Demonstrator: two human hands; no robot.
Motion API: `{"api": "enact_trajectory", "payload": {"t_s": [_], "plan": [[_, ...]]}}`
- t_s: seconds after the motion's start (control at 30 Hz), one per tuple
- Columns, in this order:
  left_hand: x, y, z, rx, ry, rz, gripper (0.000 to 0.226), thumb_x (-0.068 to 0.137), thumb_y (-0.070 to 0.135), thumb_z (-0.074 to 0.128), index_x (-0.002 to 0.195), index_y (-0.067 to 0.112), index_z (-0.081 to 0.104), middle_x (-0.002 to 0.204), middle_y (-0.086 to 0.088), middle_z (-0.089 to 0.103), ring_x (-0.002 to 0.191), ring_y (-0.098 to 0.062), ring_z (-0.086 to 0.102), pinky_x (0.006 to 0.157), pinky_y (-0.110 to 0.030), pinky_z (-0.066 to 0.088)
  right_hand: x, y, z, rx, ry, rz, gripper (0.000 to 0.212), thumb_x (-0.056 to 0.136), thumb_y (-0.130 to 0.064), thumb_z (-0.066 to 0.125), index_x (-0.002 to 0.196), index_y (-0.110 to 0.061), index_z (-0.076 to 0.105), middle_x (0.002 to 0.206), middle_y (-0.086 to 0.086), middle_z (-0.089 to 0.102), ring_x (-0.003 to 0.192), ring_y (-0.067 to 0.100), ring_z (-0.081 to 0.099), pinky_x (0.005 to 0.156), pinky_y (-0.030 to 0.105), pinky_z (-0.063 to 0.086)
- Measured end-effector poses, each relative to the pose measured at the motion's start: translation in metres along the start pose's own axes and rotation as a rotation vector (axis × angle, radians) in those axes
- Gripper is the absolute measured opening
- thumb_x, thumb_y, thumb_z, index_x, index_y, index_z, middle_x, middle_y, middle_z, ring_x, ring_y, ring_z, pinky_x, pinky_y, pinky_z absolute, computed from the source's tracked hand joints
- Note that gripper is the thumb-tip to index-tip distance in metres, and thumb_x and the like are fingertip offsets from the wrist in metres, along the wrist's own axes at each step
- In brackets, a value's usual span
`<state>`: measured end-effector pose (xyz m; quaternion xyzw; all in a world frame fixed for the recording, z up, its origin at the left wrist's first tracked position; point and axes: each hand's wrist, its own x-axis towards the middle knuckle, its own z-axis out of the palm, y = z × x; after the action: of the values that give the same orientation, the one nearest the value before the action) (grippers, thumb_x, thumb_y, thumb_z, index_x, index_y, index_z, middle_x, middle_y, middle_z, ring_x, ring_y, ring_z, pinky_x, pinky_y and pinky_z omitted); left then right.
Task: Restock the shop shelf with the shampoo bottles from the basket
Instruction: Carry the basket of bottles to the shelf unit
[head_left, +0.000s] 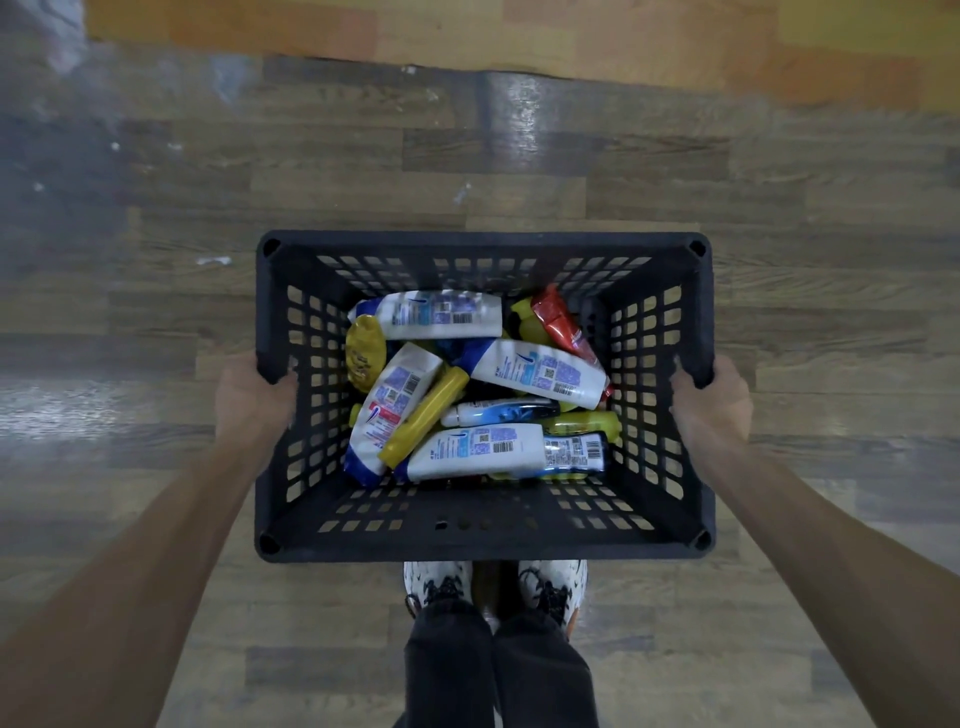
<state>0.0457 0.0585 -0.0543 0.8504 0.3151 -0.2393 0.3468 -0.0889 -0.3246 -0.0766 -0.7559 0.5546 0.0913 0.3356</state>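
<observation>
A black perforated plastic basket (483, 543) is held above the floor, seen from straight overhead. Inside lie several shampoo bottles in a loose pile: white ones with blue caps (441, 314), a yellow bottle (426, 415), a red tube (563, 325) and a small blue-and-white one (501, 411). My left hand (249, 395) grips the basket's left rim, fingers curled over the edge. On the right rim, my right hand (714, 400) grips in the same way. No shelf is in view.
Below the basket is a wood-plank floor (156, 234) with glossy patches. An orange-yellow strip (519, 36) runs along the top edge. My two white-and-black shoes (439, 582) and dark trouser legs stand just behind the basket.
</observation>
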Motion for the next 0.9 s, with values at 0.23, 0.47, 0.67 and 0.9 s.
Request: {"api": "enact_trajectory", "payload": {"t_s": [0.23,0.47,0.67,0.9], "plan": [[0.002,-0.001,0.003,-0.150,-0.074,-0.048,0.014,0.094,0.011,0.055,0.107,0.009,0.059,0.093,-0.010,0.064,0.064,-0.013,0.062,0.063,-0.027,0.048,0.001,-0.004,-0.002,0.075,-0.062,0.034,0.011,0.096,-0.035,0.058,0.097,-0.025,0.052,0.085,-0.001,0.067,0.076,0.024,0.072,0.080,0.050,0.059],[0.001,-0.001,-0.001,-0.246,-0.184,-0.079,0.009,0.098,0.012,0.050,0.093,0.008,0.057,0.069,-0.006,0.052,0.050,-0.012,0.046,0.042,-0.018,0.045,-0.001,-0.007,-0.013,0.257,-0.203,0.065,0.013,0.100,-0.021,0.056,0.109,-0.013,0.060,0.089,0.004,0.067,0.072,0.014,0.063,0.065,0.025,0.051],[-0.005,-0.008,-0.009,-0.228,-0.193,-0.057,0.010,0.098,0.014,0.051,0.094,0.006,0.055,0.068,-0.006,0.051,0.048,-0.012,0.046,0.044,-0.023,0.043,-0.010,-0.009,-0.022,0.179,-0.222,0.083,0.015,0.099,-0.024,0.056,0.102,-0.009,0.060,0.085,0.011,0.065,0.072,0.022,0.059,0.071,0.040,0.053],[-0.049,-0.009,-0.039,-0.204,-0.183,-0.033,0.017,0.096,0.014,0.054,0.082,0.006,0.056,0.069,-0.010,0.054,0.053,-0.019,0.046,0.041,-0.021,0.045,-0.047,-0.006,-0.061,0.152,-0.209,0.064,0.020,0.100,-0.021,0.055,0.095,-0.003,0.060,0.074,0.012,0.060,0.062,0.024,0.055,0.058,0.037,0.046]]}}
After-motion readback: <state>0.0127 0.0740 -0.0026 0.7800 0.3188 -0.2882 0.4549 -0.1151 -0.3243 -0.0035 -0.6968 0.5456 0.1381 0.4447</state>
